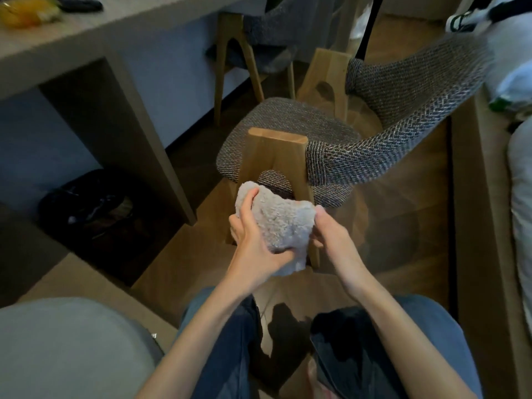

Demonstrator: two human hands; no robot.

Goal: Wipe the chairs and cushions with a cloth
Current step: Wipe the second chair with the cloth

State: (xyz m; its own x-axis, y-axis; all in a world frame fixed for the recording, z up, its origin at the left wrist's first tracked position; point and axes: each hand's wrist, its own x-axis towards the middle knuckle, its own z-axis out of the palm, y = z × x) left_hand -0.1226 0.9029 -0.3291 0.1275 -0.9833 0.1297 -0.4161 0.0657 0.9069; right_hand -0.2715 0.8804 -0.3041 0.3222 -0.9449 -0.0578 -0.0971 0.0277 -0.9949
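on the far left, desk (72,53): smooth grey slab, square leg.
left hand (253,244): fingers curled round the left side of the cloth (285,223).
cloth: fluffy grey wad, just before a wooden leg of the chair (403,125).
right hand (334,240): pinches its right edge.
chair: coarse herringbone weave, curved back.

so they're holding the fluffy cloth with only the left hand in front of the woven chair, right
Not quite. The head view shows both hands on the fluffy cloth: the left hand grips one side and the right hand pinches the other, in front of the woven chair.
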